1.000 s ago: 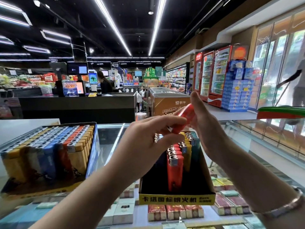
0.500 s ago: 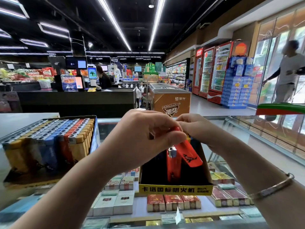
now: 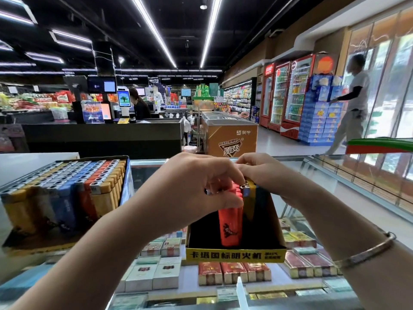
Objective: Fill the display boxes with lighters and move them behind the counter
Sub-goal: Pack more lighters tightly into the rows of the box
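Nearest us, our left hand (image 3: 190,186) pinches the top of an upright red lighter (image 3: 230,224) printed with a dark figure, standing in the yellow-fronted display box (image 3: 235,255) on the glass counter (image 3: 335,175). Our right hand (image 3: 266,173), fingers curled, grips the lighter tops behind it. Farther left sits a full box (image 3: 64,198) of yellow, blue and red lighters.

On the glass surface (image 3: 335,175), a full display box (image 3: 64,198) sits at left and a partly filled display box (image 3: 234,242) at right, lighters (image 3: 230,222) standing inside; both hands meet above the right one, cigarette packs (image 3: 156,276) lying beneath the glass.
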The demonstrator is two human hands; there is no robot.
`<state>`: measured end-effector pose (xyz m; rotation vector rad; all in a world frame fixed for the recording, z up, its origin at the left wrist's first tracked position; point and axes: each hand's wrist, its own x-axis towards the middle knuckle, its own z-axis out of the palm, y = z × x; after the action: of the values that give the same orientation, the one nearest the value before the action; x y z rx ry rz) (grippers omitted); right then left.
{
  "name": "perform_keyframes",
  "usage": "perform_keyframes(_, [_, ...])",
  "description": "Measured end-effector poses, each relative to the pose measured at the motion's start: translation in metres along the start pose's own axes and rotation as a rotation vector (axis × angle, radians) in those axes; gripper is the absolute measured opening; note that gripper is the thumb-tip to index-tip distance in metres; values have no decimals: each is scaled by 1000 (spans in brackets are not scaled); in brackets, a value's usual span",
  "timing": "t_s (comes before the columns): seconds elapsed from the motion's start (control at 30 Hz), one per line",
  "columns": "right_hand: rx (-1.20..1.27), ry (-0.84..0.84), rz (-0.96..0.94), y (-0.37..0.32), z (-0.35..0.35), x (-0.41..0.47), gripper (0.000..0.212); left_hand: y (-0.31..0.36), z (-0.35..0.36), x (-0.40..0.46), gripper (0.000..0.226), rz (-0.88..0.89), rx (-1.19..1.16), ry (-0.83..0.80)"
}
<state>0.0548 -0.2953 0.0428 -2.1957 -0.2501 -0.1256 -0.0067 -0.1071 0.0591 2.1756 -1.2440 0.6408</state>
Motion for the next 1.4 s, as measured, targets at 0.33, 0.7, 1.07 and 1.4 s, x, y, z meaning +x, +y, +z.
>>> perform_keyframes(0.33, [-20, 14, -18, -1, 1, 0, 16, 14, 9, 0, 20, 94, 222, -55])
perform_keyframes(0.7, [-34, 24, -27, 3, 1, 3, 14, 14, 15, -1, 15, 162, 317, -80])
perform_keyframes(1.07, [-11, -12, -24, 4, 0, 4, 15, -10, 5, 0, 12, -112, -187, -169])
perform_keyframes(1.4, [-8, -8, -27, 8, 1, 6, 16, -13, 1, -3, 12, -160, -320, -257])
